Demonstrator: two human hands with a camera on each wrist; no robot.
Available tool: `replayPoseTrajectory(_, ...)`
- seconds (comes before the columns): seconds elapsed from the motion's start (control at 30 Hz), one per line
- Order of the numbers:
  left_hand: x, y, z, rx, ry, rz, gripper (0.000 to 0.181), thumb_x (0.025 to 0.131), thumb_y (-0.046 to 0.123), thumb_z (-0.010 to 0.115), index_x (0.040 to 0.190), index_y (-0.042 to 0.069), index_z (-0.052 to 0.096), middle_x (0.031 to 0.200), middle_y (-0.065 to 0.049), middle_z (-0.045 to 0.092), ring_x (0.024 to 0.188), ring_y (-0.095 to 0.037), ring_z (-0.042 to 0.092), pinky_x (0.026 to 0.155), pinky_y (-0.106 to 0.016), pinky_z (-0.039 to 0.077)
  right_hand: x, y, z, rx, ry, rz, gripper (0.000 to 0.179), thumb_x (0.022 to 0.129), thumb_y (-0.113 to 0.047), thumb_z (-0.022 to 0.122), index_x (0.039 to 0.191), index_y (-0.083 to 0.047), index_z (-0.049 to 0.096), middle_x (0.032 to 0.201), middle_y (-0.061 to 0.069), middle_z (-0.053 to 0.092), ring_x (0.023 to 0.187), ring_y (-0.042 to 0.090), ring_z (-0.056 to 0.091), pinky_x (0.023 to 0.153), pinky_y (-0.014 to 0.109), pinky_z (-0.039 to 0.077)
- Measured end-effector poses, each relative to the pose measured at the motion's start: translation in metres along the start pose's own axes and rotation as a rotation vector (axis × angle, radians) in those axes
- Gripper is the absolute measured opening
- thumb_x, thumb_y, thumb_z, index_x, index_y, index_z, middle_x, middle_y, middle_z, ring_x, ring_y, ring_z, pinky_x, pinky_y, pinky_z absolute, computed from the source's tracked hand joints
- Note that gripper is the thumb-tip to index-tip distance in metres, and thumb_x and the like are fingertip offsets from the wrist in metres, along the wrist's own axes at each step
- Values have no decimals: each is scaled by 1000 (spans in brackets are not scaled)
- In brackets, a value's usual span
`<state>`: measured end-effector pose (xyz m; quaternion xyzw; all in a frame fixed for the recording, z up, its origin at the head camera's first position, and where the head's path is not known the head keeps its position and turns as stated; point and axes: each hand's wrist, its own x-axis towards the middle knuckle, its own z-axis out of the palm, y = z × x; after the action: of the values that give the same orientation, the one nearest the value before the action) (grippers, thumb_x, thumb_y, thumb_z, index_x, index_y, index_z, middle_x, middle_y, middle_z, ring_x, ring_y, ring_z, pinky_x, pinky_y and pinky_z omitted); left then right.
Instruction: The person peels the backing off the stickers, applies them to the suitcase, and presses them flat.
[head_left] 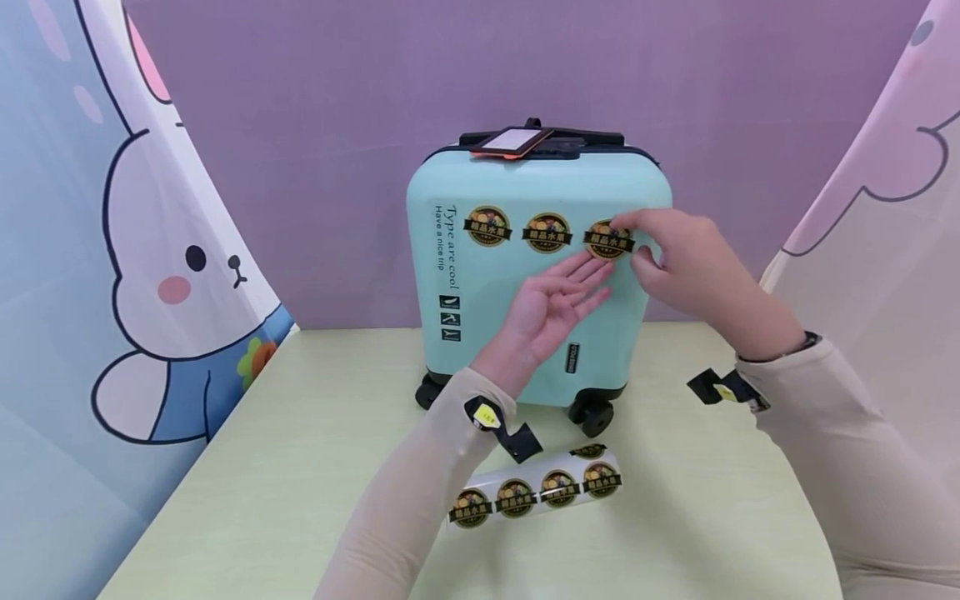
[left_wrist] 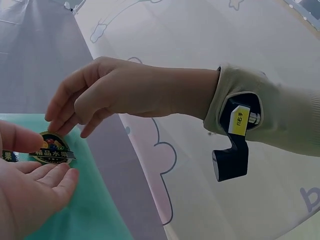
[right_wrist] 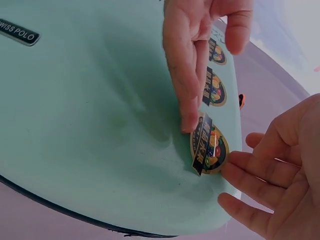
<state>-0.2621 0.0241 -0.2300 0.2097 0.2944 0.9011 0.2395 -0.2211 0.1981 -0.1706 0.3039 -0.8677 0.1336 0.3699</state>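
"While the mint suitcase (head_left: 480, 304) stood closed on the table (head_left: 300, 467), what was on its front?"

"Left sticker (head_left: 487, 227), middle sticker (head_left: 547, 233), right sticker (head_left: 608, 242), in one upper row."

"And the hands?"

"The left hand's (head_left: 551, 312) loose fingers were unclenched by the right sticker's lower edge; the right hand's (head_left: 693, 262) fingers were apart, touching that sticker."

"What blocked anything?"

"The left forearm (head_left: 420, 492) hid some lower suitcase; a sticker sheet (head_left: 537, 492) lay just right of it."
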Motion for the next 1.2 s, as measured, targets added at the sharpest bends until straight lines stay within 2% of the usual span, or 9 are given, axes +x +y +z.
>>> replayPoseTrajectory(0.1,0,1,0,10,-3,-3,62,92,-14,31,153,-5,26,157,-22,32,143,-32,34,118,-42,30,-1,-1,2,-26,35,-22,36,81,11,50,113,6,68,96,21,71,78,35,54,62,42,44)
replayPoseTrajectory(0.23,0,1,-1,12,0,-4,62,92,-14,31,153,-5,26,156,-23,32,143,-33,34,118,-43,31,-2,-1,2,-58,81,-43,37,79,10,49,109,6,70,96,21,72,107,46,53,74,54,49)
replayPoseTrajectory(0.4,0,1,-1,-6,6,-3,63,92,-15,31,154,-5,25,156,-23,32,143,-34,35,117,-44,31,-4,3,1,-10,116,-58,37,80,13,52,113,7,68,113,23,69,112,44,54,87,54,47)
replayPoseTrajectory(0.53,1,1,-1,-7,11,-4,63,92,-15,31,154,-5,25,156,-24,32,142,-35,35,117,-44,31,-8,6,1,95,171,-24,35,83,14,53,114,8,68,109,21,70,103,36,60,80,35,48)
replayPoseTrajectory(0.67,1,3,0,-16,19,-9,63,92,-14,31,153,-5,25,156,-24,31,142,-37,35,117,-44,31,-9,7,2,236,218,68,31,87,11,51,113,7,69,104,17,72,93,14,65,80,14,48)
replayPoseTrajectory(0.8,0,5,0,-25,28,-20,61,93,-12,32,153,-4,28,156,-25,31,142,-37,36,117,-44,31,-9,5,4,379,204,186,26,94,6,54,114,5,69,103,9,72,94,-1,63,85,11,49)
replayPoseTrajectory(0.9,-1,5,-2,-17,45,-37,59,93,-11,32,152,-4,31,154,-26,34,140,-38,38,116,-43,33,-10,5,5,491,157,267,24,98,1,55,118,4,67,104,-2,71,98,0,64,87,11,49)
replayPoseTrajectory(1.0,-2,5,-5,-13,56,-50,58,93,-11,32,151,-4,33,153,-26,36,140,-37,39,116,-42,33,-11,6,6,602,112,312,25,100,0,53,122,6,63,107,-8,70,102,4,65,90,13,50)
replayPoseTrajectory(1.2,-5,2,-12,4,56,-39,56,95,-9,34,151,-5,32,152,-24,39,141,-35,38,117,-43,32,-11,10,12,774,90,317,26,101,2,49,123,13,57,110,0,70,103,12,65,91,18,52)
